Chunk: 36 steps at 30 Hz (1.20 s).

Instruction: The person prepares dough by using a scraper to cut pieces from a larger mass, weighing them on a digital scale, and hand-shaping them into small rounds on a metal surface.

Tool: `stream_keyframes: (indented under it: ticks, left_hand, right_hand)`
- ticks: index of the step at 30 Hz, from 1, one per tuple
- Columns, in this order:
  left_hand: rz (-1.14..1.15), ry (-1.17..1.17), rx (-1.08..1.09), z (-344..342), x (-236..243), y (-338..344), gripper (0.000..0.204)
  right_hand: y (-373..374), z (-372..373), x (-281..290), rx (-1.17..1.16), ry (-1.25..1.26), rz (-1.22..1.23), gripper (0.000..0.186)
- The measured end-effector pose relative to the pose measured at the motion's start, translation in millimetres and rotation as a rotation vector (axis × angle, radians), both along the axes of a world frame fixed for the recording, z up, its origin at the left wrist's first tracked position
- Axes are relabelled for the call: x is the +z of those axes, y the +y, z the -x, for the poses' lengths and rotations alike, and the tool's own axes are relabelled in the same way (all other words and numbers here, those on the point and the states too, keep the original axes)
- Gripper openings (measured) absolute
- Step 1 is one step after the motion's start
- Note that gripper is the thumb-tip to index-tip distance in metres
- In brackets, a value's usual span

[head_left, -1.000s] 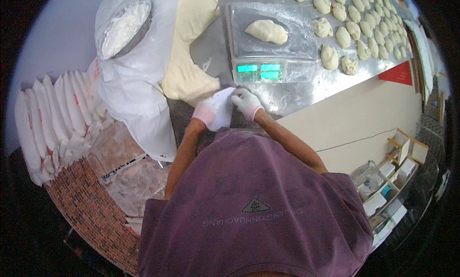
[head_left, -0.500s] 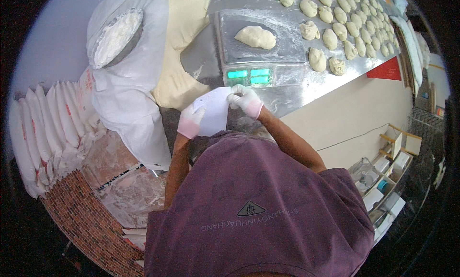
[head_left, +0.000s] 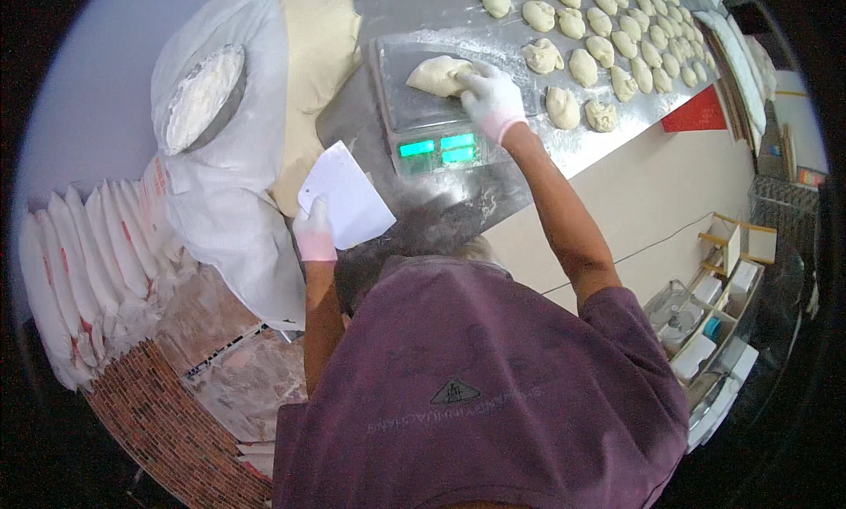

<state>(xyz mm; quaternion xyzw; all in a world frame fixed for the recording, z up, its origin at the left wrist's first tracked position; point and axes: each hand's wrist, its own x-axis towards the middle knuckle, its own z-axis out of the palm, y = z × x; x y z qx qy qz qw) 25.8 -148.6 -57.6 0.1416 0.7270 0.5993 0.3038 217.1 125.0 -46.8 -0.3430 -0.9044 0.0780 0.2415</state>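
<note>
My left hand [head_left: 315, 230], in a white and pink glove, is closed on a flat white dough scraper [head_left: 346, 198] beside the big slab of dough [head_left: 319, 51]. My gloved right hand [head_left: 493, 102] reaches over the digital scale [head_left: 397, 95], its fingers closed round the right end of a dough piece [head_left: 434, 75] that lies on the scale's platform. Green digits glow on the scale's display [head_left: 438, 148]. Right of the scale, several dough pieces [head_left: 583, 67] sit in rows on the metal table [head_left: 423, 200].
A bowl of white flour [head_left: 204, 99] rests on white sheeting [head_left: 216, 192] at the left. Stacked white sacks [head_left: 84, 253] stand on the floor beyond it. A red object [head_left: 696, 112] is at the table's right edge, and a shelf with containers [head_left: 714, 324] stands lower right.
My right hand has left the scraper and moved up to the dough piece on the scale. My left hand has shifted left with the scraper. The whole view has shifted slightly.
</note>
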Motion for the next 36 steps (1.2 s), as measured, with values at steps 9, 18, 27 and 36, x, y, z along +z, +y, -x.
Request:
stream_keyframes:
  ticks: [9,18,27,36]
  left_hand:
    - [-0.052,-0.206,0.206,-3.3,13.9,-10.0,0.034]
    - [-0.086,-0.092,-0.138,19.4,-1.3,48.3,0.036]
    - [-0.074,0.271,-0.460,56.9,9.5,172.1,0.031]
    - [0.023,0.934,-0.747,-64.6,2.6,235.1,0.026]
  right_hand:
    - [-46.2,-98.4,-54.2,-0.248,0.577,0.599,0.037]
    - [-37.7,-102.9,-29.3,-0.239,0.691,0.756,0.051]
    - [-11.6,-59.1,-35.8,-0.180,0.791,0.989,0.070]
    - [11.7,-17.7,-27.9,-0.141,1.080,0.838,0.059]
